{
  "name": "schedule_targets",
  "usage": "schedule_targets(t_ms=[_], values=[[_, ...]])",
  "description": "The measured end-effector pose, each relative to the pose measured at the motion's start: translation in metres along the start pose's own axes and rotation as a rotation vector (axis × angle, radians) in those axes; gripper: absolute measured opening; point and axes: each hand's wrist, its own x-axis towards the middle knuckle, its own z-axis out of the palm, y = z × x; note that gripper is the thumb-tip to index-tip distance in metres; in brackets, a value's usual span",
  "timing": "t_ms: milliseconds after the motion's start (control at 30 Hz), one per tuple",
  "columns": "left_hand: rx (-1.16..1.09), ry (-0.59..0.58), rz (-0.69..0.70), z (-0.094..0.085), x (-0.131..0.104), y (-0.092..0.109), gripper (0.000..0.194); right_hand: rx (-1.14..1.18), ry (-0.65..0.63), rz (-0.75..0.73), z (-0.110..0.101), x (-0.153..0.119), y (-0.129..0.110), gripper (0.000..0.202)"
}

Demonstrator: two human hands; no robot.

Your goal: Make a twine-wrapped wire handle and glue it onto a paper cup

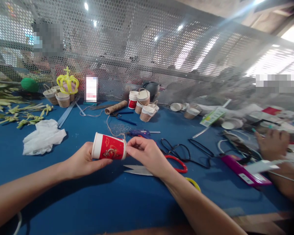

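Note:
A red and white paper cup [112, 147] lies sideways above the blue table, wrapped by the fingers and thumb of my left hand [87, 161]. My right hand [147, 151] pinches at the cup's right end, where a thin brown twine [109, 125] meets it. That twine trails up towards a twine roll [116, 107]. Under my right wrist lie scissors [138, 170] with a red handle. Just behind my right hand is a blue glue gun [140, 133].
Twine-wrapped cups [147, 111] stand at the back against a perforated metal screen [112, 58]. White crumpled cloth [42, 137] lies left. Black cords [186, 151] and a purple box [245, 169] lie right, near another person's hand [271, 143].

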Motion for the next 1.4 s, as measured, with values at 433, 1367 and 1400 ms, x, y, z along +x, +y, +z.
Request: schedule_targets(t_ms=[433,1367,1400], values=[[0.121,-0.058,0.123,-0.001,0.000,0.000,0.021,0.189,-0.040,0.073,-0.001,0.004,0.005,0.012],[0.180,-0.102,0.100,-0.001,-0.002,0.000,0.019,0.139,-0.019,0.069,-0.001,0.004,0.010,0.012],[0.181,-0.103,0.104,-0.001,-0.002,0.000,0.019,0.128,-0.021,0.067,-0.002,0.004,0.010,0.013]])
